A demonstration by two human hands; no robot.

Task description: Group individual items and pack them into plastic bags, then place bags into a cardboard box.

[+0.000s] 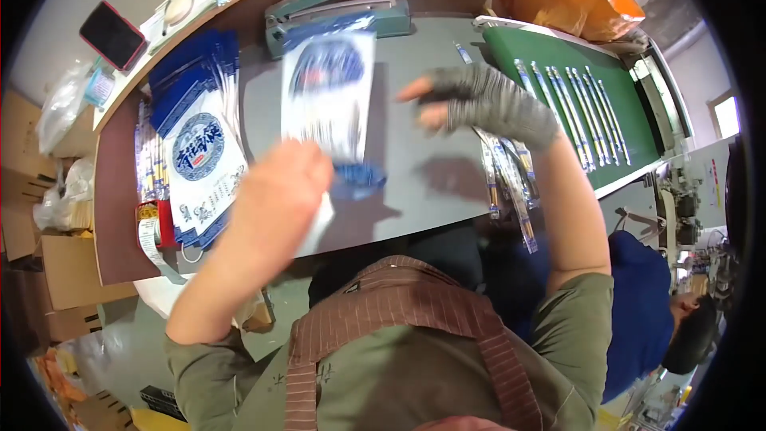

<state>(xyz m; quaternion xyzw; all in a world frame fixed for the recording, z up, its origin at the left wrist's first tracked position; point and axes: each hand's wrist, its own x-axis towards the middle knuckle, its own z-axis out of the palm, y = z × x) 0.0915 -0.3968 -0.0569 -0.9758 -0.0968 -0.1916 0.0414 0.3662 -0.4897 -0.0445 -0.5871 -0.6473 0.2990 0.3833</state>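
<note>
My left hand (289, 183) is closed on the lower edge of a white and blue printed plastic bag (329, 88), held up over the grey table and blurred by motion. My right hand (471, 100), in a grey fingerless glove, hovers to the right of the bag with thumb and fingers apart. Nothing shows between those fingers. Beneath the right wrist lies a loose pile of slim wrapped sticks (511, 183), probably chopsticks. At the left a fanned stack of matching bags (203, 144) rests on the table.
A green hand-lever bag sealer (343, 12) stands at the back. On the right, several wrapped sticks lie on a green conveyor belt (499, 48). A red tape dispenser (159, 223) sits at the left edge. A phone (112, 35) lies on the ledge. Another person in blue (642, 303) is at the right.
</note>
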